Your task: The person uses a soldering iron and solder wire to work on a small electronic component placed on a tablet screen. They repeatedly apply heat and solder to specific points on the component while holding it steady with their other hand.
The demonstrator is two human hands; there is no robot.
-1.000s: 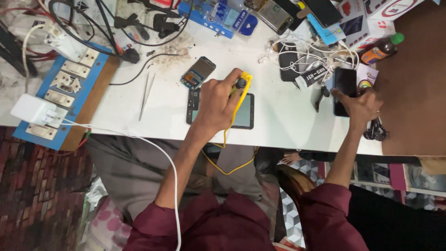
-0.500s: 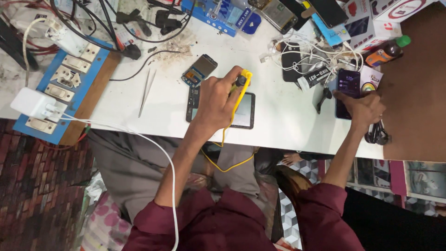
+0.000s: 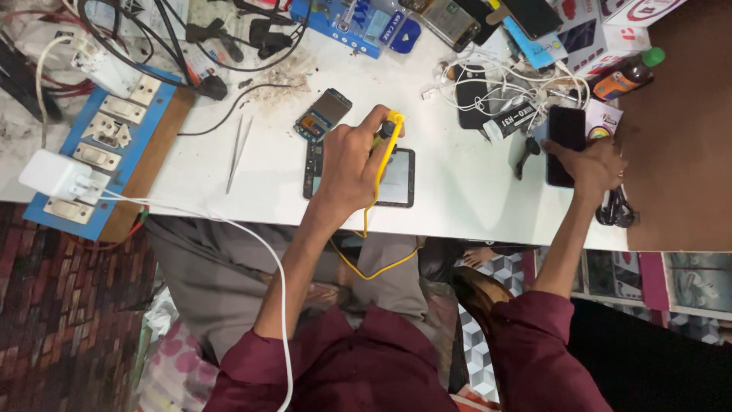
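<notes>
Hands apart: left (image 3: 352,164) grips yellow tool (image 3: 389,141), right (image 3: 591,164) on phone (image 3: 566,145).

Phone repair workshop: tweezers (image 3: 239,152), switchboard (image 3: 107,145), opened phones (image 3: 324,114).

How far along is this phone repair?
Partly done, it seems. An opened phone lies on the white bench, with a small screen module beside it. In hand: the left hand holds a yellow tool with a yellow cord over that phone, and the right hand grips a dark phone. Left: the phone is not closed up; tweezers lie unused.
</notes>
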